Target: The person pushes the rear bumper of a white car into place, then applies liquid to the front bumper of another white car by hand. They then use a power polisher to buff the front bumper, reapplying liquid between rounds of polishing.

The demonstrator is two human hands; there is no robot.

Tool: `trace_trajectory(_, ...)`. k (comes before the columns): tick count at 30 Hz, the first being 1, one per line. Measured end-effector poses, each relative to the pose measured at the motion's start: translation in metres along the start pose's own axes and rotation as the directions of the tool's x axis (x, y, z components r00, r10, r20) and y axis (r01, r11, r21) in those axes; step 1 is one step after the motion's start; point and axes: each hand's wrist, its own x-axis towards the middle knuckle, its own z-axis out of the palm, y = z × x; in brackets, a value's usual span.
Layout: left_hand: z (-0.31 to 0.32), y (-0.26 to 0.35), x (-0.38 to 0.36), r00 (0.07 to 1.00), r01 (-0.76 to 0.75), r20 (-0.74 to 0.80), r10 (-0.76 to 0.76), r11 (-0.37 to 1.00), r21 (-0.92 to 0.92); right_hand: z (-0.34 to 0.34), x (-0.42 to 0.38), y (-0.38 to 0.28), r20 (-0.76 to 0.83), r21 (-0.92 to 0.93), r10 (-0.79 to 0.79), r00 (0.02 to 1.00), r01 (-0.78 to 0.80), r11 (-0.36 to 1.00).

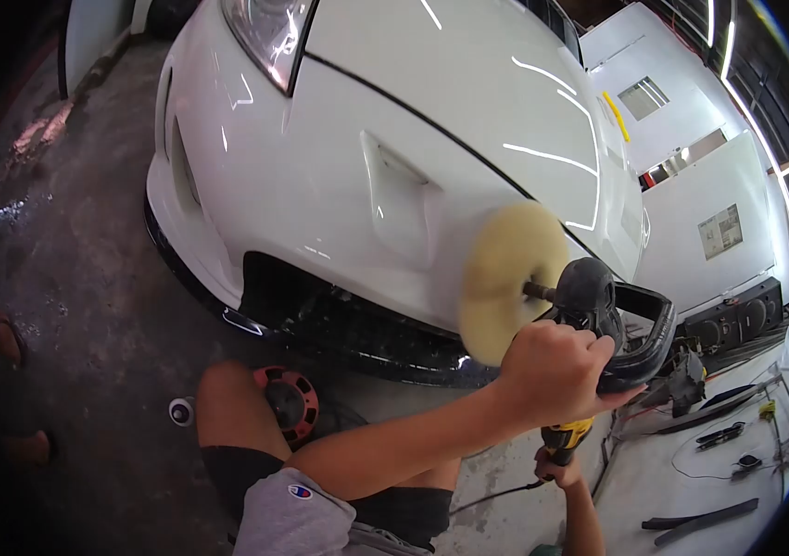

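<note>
My left hand point(550, 371) is wrapped around the front of the polisher point(589, 289), my right hand point(558, 469) closed on its rear grip point(566, 434). The pale pad point(505, 283) sits just beyond both, at the white car point(320, 167); contact I can't tell.

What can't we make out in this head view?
1) Polishing pad, face toward the bumper: head view, hidden by the pad itself.
2) Right hand, full grip: head view, partly hidden by the polisher.
3) Headlight, upper end: head view, cut by the top edge.
4) Sleeve logo, lettering: head view, too small.
</note>
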Motion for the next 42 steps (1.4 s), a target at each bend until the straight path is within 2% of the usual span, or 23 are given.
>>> trace_trajectory(1,-0.002,0.002,-0.001,1.0,0.005,0.002,-0.005,1.0,0.012,0.004,-0.003,0.004,-0.006,-0.002,-0.005,1.0,0.005,1.0)
trace_trajectory(2,-0.006,0.009,-0.011,0.999,0.027,0.026,-0.027,0.999,0.033,0.009,-0.008,0.005,0.063,0.012,0.026,0.998,-0.027,1.0)
trace_trajectory(3,-0.013,0.014,-0.022,0.999,-0.001,0.038,-0.001,0.998,0.069,0.012,-0.011,0.018,0.125,0.09,-0.013,0.992,0.002,0.996)
trace_trajectory(4,-0.017,0.02,-0.033,0.998,0.001,0.056,-0.006,0.996,0.085,0.012,-0.009,0.022,0.124,0.081,-0.01,0.992,0.0,0.997)
trace_trajectory(6,-0.022,0.032,-0.043,0.991,0.052,0.116,-0.064,0.993,0.103,0.012,-0.007,0.031,0.148,0.081,-0.101,0.984,0.09,0.993)
trace_trajectory(8,-0.013,0.027,-0.033,0.997,0.031,0.07,-0.036,0.996,0.078,0.01,-0.015,0.039,0.17,0.086,-0.181,0.969,0.168,0.982)
trace_trajectory(10,-0.001,0.019,-0.013,0.999,0.013,0.03,-0.015,0.999,0.05,0.016,-0.021,0.017,0.126,0.095,-0.106,0.986,0.094,0.991)
trace_trajectory(11,0.006,0.013,-0.002,0.999,0.016,0.045,-0.018,0.999,0.044,0.017,-0.018,-0.002,0.072,0.106,0.008,0.997,-0.016,0.994)
trace_trajectory(13,0.019,0.005,0.017,0.992,0.076,0.102,-0.075,0.997,-0.008,-0.005,-0.007,0.002,0.068,0.074,0.015,0.998,-0.02,0.997)
trace_trajectory(15,0.023,0.004,0.017,0.993,0.089,0.078,-0.088,0.996,-0.012,-0.009,-0.007,0.002,0.025,0.059,-0.006,1.0,0.004,0.998)
trace_trajectory(17,0.023,0.005,0.013,0.995,0.092,0.049,-0.092,0.996,-0.005,-0.011,-0.011,-0.001,0.01,0.119,0.016,1.0,-0.017,0.993)
trace_trajectory(19,0.017,0.017,-0.007,0.997,0.079,-0.026,-0.079,0.997,0.025,-0.012,-0.014,-0.009,0.114,0.059,-0.054,0.992,0.047,0.997)
trace_trajectory(21,0.018,0.02,-0.011,0.998,0.057,-0.019,-0.056,0.996,0.073,-0.007,-0.015,-0.005,0.098,0.038,-0.139,0.986,0.136,0.99)
trace_trajectory(25,0.028,0.015,0.009,0.998,0.05,-0.043,-0.048,0.998,0.04,-0.01,-0.009,-0.012,0.011,0.144,-0.05,0.999,0.048,0.988)
trace_trajectory(27,0.039,0.013,0.021,0.994,0.098,0.04,-0.099,0.995,0.014,-0.032,-0.005,-0.012,0.015,0.016,0.011,1.0,-0.011,1.0)
trace_trajectory(31,0.066,0.01,0.04,0.989,0.137,0.049,-0.136,0.991,-0.006,-0.057,-0.008,-0.017,0.005,0.055,0.039,0.999,-0.039,0.998)
trace_trajectory(33,0.078,0.009,0.047,0.984,0.152,0.101,-0.15,0.988,-0.019,-0.065,-0.009,-0.016,-0.011,0.003,0.01,1.0,-0.01,1.0)
trace_trajectory(36,0.098,0.009,0.052,0.971,0.177,0.176,-0.165,0.983,-0.058,-0.068,-0.015,-0.005,-0.009,0.087,0.004,1.0,-0.003,0.996)
trace_trajectory(38,0.108,0.009,0.051,0.946,0.18,0.287,-0.152,0.981,-0.075,-0.067,-0.018,0.008,-0.037,0.077,0.007,0.999,-0.004,0.997)
trace_trajectory(41,0.118,0.009,0.041,0.931,0.166,0.34,-0.129,0.983,-0.083,-0.059,-0.025,0.029,-0.066,0.14,0.034,0.997,-0.024,0.99)
trace_trajectory(42,0.12,0.01,0.034,0.946,0.152,0.301,-0.12,0.985,-0.085,-0.055,-0.027,0.039,-0.075,0.132,0.036,0.997,-0.026,0.991)
